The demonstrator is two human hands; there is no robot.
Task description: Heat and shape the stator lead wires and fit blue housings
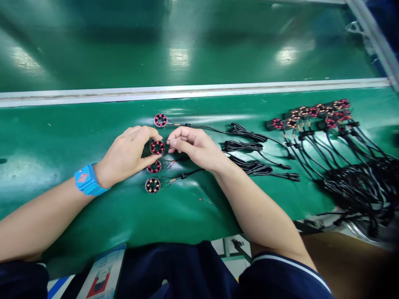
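My left hand pinches a small ring-shaped motor stator with red windings between thumb and forefinger. Just to its right, my right hand has its fingertips closed on a thin wire beside that stator. Above it lies another red-wound stator, its lead joined to a black cable. Below sit a further red-wound stator and a copper-wound stator, each with thin coloured wires on its right side. My right hand hides part of the cables behind it.
Bundled black cables lie right of my right hand. Farther right stand stacked stators whose cables gather in a large black heap by the table edge. A white strip crosses the green table. A tiny scrap lies in front.
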